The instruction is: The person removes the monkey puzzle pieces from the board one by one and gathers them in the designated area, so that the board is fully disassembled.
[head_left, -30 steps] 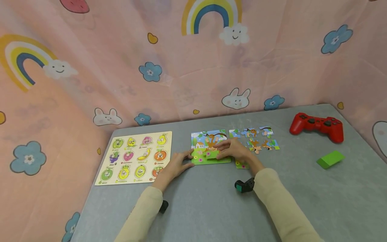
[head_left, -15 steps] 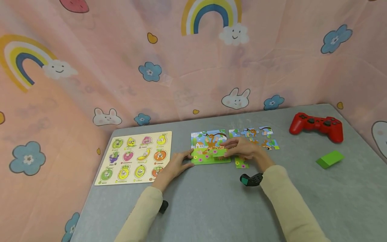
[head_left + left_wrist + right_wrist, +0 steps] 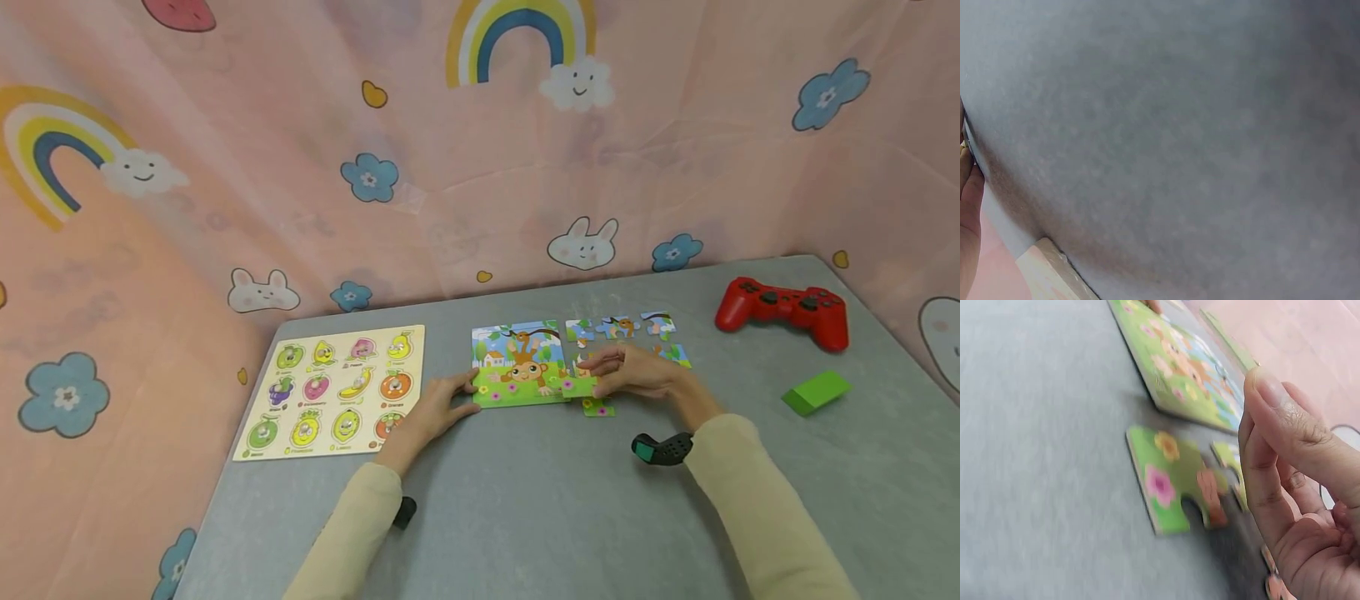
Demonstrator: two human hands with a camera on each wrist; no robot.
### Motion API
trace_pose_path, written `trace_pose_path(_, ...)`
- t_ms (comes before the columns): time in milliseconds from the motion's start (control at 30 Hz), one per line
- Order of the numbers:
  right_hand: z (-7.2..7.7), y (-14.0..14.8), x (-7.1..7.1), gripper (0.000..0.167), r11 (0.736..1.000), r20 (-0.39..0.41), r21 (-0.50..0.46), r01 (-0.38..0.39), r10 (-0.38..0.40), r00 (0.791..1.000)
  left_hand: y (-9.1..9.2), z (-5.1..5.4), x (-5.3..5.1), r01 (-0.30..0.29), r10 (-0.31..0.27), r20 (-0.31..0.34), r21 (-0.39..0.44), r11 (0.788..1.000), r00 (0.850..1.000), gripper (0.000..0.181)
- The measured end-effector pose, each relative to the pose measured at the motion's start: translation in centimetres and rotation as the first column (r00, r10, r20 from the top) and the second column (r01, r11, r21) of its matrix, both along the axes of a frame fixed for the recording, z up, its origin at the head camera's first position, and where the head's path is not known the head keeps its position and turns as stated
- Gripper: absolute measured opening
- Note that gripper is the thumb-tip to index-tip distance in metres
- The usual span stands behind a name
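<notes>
The monkey picture puzzle board (image 3: 517, 371) lies flat on the grey table. My left hand (image 3: 435, 408) rests against the board's left edge with its fingertips. Beyond the board's right edge, my right hand (image 3: 636, 372) pinches a green puzzle piece (image 3: 577, 387) with a pink flower; in the right wrist view that held piece (image 3: 1230, 339) shows nearly edge-on at the thumb tip. Below the hand lies a loose puzzle piece with flowers (image 3: 598, 408), seen nearer in the right wrist view as the flowered piece (image 3: 1169, 481). Only part of my left hand (image 3: 969, 219) shows in the left wrist view.
Several loose puzzle pieces (image 3: 618, 327) lie right of the board, some partly hidden by my right hand. A fruit puzzle board (image 3: 300, 379) lies at left. On the right are a red game controller (image 3: 782, 311) and a green block (image 3: 816, 393). A pink patterned curtain (image 3: 450, 233) stands behind.
My right hand has moved right with the green puzzle piece, from over the monkey board to past its right edge. The left hand has stayed at the board's left edge.
</notes>
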State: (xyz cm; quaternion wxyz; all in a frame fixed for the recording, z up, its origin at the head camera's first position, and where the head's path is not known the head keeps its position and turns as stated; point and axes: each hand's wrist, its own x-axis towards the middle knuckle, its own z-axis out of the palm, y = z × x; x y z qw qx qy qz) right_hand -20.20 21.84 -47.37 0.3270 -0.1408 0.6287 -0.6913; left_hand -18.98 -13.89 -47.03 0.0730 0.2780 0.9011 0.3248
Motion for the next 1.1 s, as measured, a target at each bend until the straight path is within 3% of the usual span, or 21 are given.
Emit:
trace_pose_path(167, 0.1, 1.6, 0.7, 0.03, 0.997, 0.024, 0.072, 0.034, -0.036, 0.999, 0.1, -0.1, -0.1, 0.001, -0.001, -0.006, 0.003, 1.0, 1.0, 0.037)
trace_pose_path(433, -0.1, 4.8, 1.9, 0.031, 0.995, 0.034, 0.085, 0.05, -0.053, 0.998, 0.1, 0.0, 0.0, -0.006, 0.006, 0.001, -0.001, 1.0, 1.0, 0.05)
trace_pose_path(633, 0.1, 6.7, 2.8, 0.033, 0.981, 0.025, 0.174, 0.087, -0.093, 0.995, 0.1, 0.0, -0.1, -0.01, 0.009, -0.007, -0.012, 1.0, 1.0, 0.055)
trace_pose_path(833, 0.6, 7.4, 2.9, 0.053, 0.945, -0.043, 0.316, 0.084, -0.074, 0.996, 0.1, 0.0, -0.1, -0.002, 0.002, -0.007, -0.006, 1.0, 1.0, 0.041)
trace_pose_path(967, 1.1, 7.4, 3.1, 0.054, 0.922, -0.094, 0.378, 0.089, -0.057, 0.994, 0.1, 0.0, 0.1, 0.001, -0.001, -0.004, -0.01, 1.0, 1.0, 0.033)
trace_pose_path(1100, 1.4, 7.3, 3.5, 0.05, 0.894, -0.218, 0.43, 0.123, -0.03, 0.975, 0.2, 0.2, 0.2, -0.007, 0.007, -0.003, -0.004, 1.0, 1.0, 0.032)
